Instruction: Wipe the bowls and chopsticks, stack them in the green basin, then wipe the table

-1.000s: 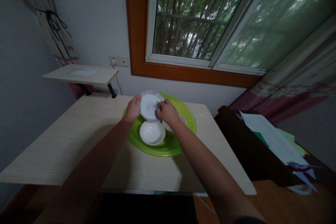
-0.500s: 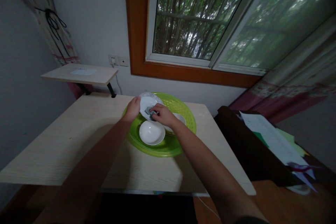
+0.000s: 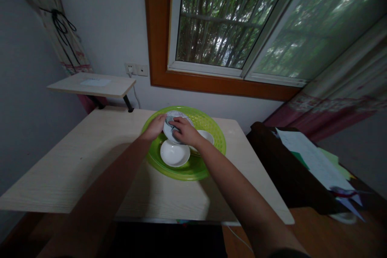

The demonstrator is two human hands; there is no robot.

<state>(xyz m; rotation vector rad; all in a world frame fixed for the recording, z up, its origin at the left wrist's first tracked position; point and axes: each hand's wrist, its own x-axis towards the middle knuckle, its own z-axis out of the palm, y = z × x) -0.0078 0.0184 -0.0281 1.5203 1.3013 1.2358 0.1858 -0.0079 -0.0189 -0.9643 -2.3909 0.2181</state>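
My left hand (image 3: 155,126) is closed on the left rim of a white plate (image 3: 178,113) with a faint grey pattern near its edge. The plate is tilted above a large green basin (image 3: 187,177). Pressed against the plate's inner face, my right hand (image 3: 184,130) has its fingers closed on a small grey cloth (image 3: 169,120), blurred and partly hidden. A white bowl (image 3: 174,154) sits in the basin just below the plate. Behind my right wrist, another white bowl (image 3: 207,136) is partly covered.
The basin stands on a pale wooden table (image 3: 121,177). At the back left is a small raised shelf (image 3: 93,84) on black legs, below wall sockets (image 3: 136,69). A window (image 3: 223,20) lies ahead. Papers (image 3: 314,157) rest on a dark piece of furniture (image 3: 272,165) to the right.
The plate and my left hand have shifted slightly right and down. The cloth under my right fingers has moved up and left across the plate. Both bowls have stayed put.
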